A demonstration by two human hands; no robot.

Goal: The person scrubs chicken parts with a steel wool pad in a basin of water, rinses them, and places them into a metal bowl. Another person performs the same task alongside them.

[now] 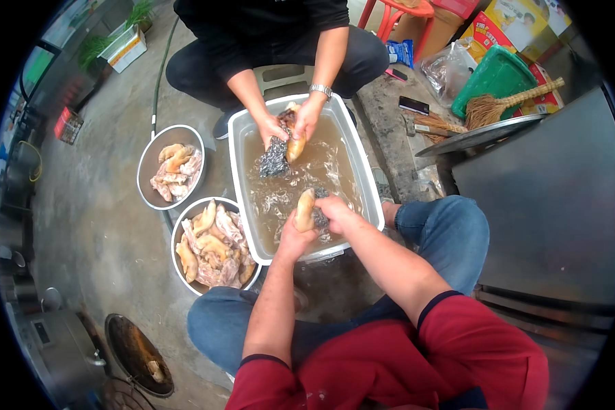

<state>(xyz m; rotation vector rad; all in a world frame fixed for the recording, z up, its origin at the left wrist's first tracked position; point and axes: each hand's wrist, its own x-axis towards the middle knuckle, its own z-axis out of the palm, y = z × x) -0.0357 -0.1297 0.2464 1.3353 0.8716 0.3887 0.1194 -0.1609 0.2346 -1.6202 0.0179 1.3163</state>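
Observation:
My left hand [296,239] is wrapped round the lower end of a pale pig's trotter [305,209], holding it upright over the near part of a white tub [238,184] of murky water. Against the trotter's right side, my right hand [335,212] grips a dark grey steel wool scrubber [319,217], partly hidden by the fingers. Across the tub, a co-worker's two hands hold another trotter [296,146], browned at the top, and a larger steel wool scrubber [274,158].
Left of the tub stand two metal bowls of trotters, a nearer one [175,240] and a farther one [141,171]. A hose [156,96] runs along the floor. To the right lie a phone [414,105], a straw broom [486,111] and a green basket [493,76], beside a metal cabinet [540,205].

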